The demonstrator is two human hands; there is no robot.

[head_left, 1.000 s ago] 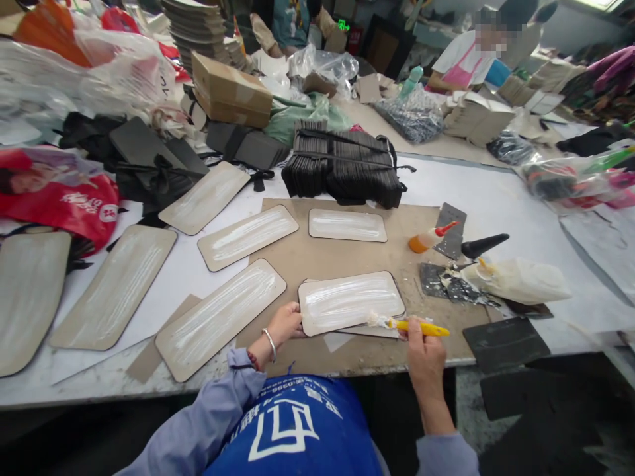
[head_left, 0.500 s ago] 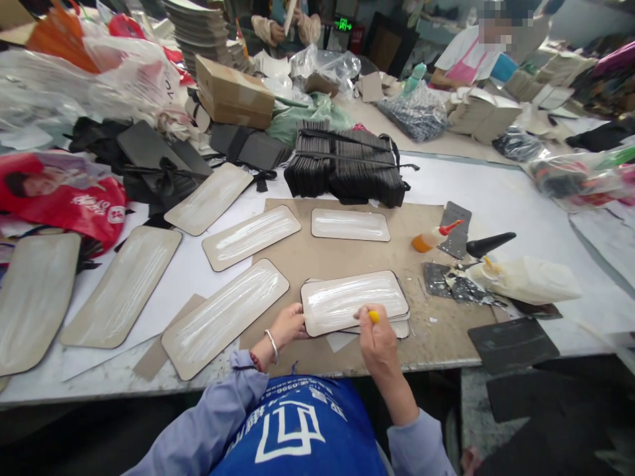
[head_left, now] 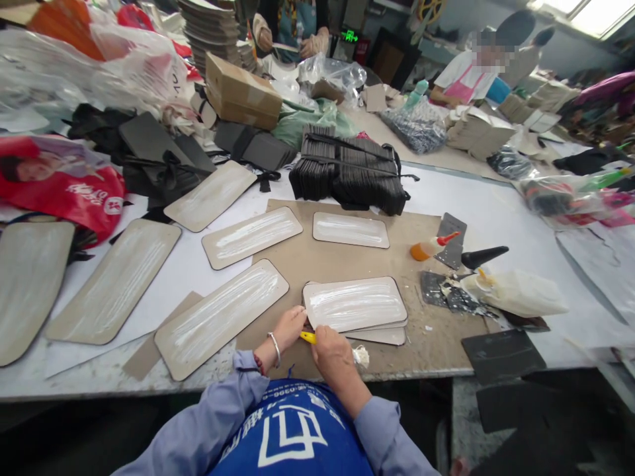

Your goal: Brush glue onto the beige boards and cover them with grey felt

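Note:
My left hand [head_left: 290,326] pinches the lower left corner of a rounded beige panel [head_left: 356,303] streaked with wet white glue. That panel lies on top of a small stack of similar ones, whose edges show below it. In my right hand [head_left: 335,354] is a yellow-handled brush [head_left: 307,337], its white, glue-coated end [head_left: 362,357] showing past the hand on the right. This hand is just in front of the stack, close to my left one. A coated panel [head_left: 221,319] lies to the left, and a smaller one [head_left: 350,230] lies behind the stack.
More coated panels [head_left: 116,281] spread leftward. At the back sits a strapped bundle of black pieces [head_left: 350,168], near a cardboard box [head_left: 243,91]. To the right are an orange glue bottle [head_left: 430,247] and a white bag [head_left: 516,292]. Two people [head_left: 292,33] [head_left: 461,73] are across the table.
My right hand has moved left and toward me, off the panel's surface, and the brush has turned so its coated end points right. My left hand stays at the panel's corner.

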